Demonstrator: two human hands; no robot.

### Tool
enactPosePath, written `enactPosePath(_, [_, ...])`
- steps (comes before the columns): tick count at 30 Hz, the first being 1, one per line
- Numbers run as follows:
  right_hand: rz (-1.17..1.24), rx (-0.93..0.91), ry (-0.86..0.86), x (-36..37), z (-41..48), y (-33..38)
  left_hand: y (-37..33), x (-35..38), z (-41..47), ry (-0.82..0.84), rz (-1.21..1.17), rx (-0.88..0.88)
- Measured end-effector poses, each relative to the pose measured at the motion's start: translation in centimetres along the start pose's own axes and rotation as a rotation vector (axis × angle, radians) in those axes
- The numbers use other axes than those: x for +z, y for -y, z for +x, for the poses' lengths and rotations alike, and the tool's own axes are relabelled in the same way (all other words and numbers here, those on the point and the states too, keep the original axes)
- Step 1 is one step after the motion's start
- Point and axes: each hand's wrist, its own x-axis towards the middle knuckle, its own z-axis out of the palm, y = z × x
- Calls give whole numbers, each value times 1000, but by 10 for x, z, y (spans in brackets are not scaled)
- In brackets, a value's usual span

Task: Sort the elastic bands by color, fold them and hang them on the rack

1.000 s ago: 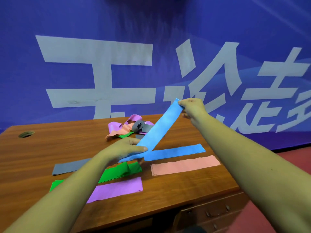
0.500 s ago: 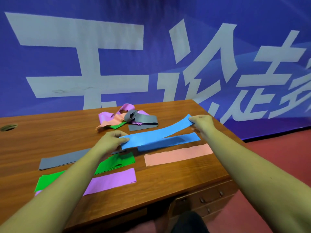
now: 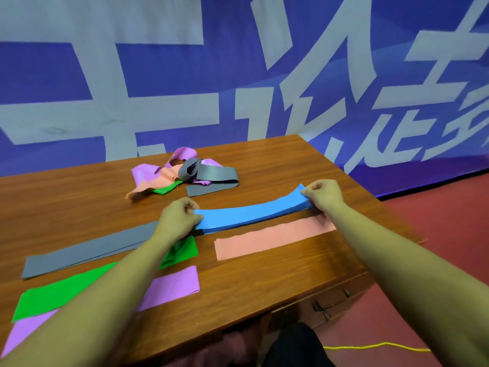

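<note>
"Starting nearest you, what lies on the desk (image 3: 264,282)?"

"Flat strips by the front edge: a purple band (image 3: 172,287), then a green band (image 3: 60,295), then a grey band (image 3: 87,250) running left. A pink band (image 3: 272,238) lies to the right, folded double."

"And the hands?"

"Both pinch the blue band (image 3: 251,211), one at each end. The left hand (image 3: 178,221) has its fingers curled over the near end and the right hand (image 3: 324,196) grips the far end. The band is matte and stacked in several layers, bowed a little upward, and sits just behind the pink one."

"Any room around it?"

"Bare wood in front of the pink band and right of the pile (image 3: 182,176). The right hand sits close to the desk's right edge, with red floor (image 3: 436,215) beyond. A yellow cord (image 3: 375,347) runs across the floor below the drawers (image 3: 320,308)."

"That pile?"

"Loose purple, pink, green and grey bands, tangled together at the back."

"Any writing?"

"Only on the blue banner (image 3: 158,75) behind: huge pale Chinese characters, cropped. One looks like 论; the rest I cannot read."
</note>
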Motion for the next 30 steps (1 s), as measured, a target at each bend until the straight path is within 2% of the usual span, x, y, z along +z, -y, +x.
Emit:
enactPosePath(10, [-233, -66, -14, 12, 20, -24, 0, 22, 15, 22, 231, 79])
enactPosePath(16, [-273, -125, -41, 18, 22, -28, 5, 23, 14, 20, 257, 92])
enactPosePath(22, [-492, -250, -105, 24, 15, -29, 4, 24, 11, -10, 315, 195])
enactPosePath(24, [-479, -307, -103, 28, 13, -16, 1, 19, 16, -35, 295, 216])
enactPosePath(30, [-320, -412, 75, 68, 1, 44, -9, -2, 53, -130, 287, 213])
